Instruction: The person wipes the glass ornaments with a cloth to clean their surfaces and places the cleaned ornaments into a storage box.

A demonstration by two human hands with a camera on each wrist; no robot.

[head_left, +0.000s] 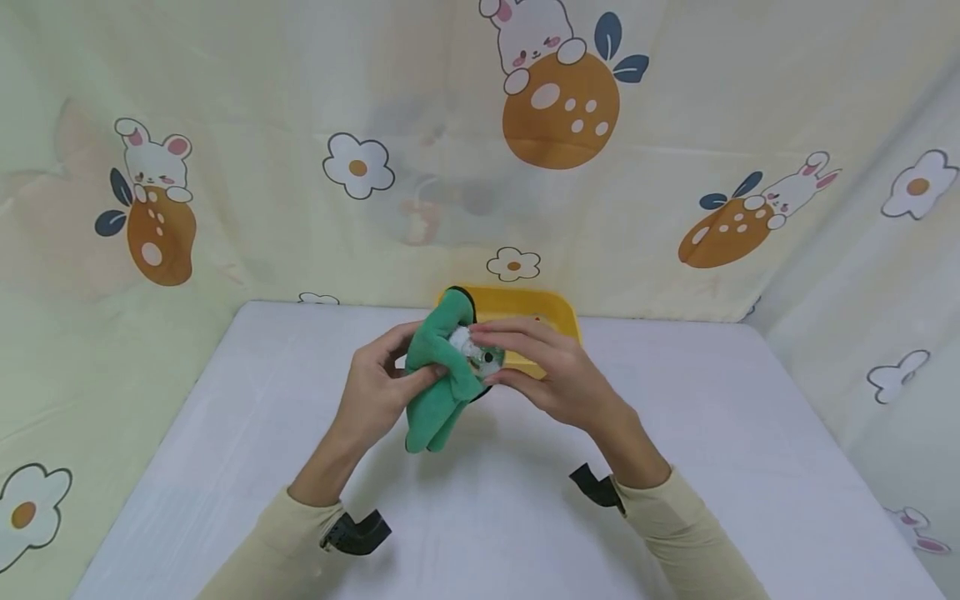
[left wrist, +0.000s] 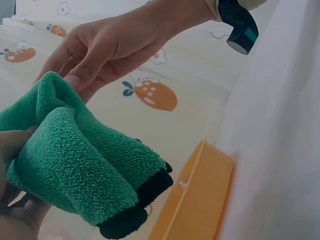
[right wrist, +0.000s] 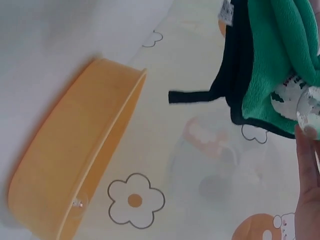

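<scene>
My left hand point(head_left: 378, 383) grips a folded green terry cloth point(head_left: 438, 358) with black edging, thumb across its front. Against the cloth sits a clear, glass-like ball point(right wrist: 311, 110), with a white patterned part point(right wrist: 286, 97) beside it. Whether that part belongs to the ball or the cloth, I cannot tell. With thumb and fingers on either side, my right hand point(head_left: 558, 375) pinches the ball. In the left wrist view the cloth point(left wrist: 75, 160) hides the ball, and the right hand point(left wrist: 107, 50) shows behind it.
Behind the hands, a yellow tray point(head_left: 566, 312) stands at the table's back edge. A small clear item point(right wrist: 77, 203) shows inside it in the right wrist view. The white table point(head_left: 675, 433) meets a patterned curtain point(head_left: 420, 83) at the back and sides.
</scene>
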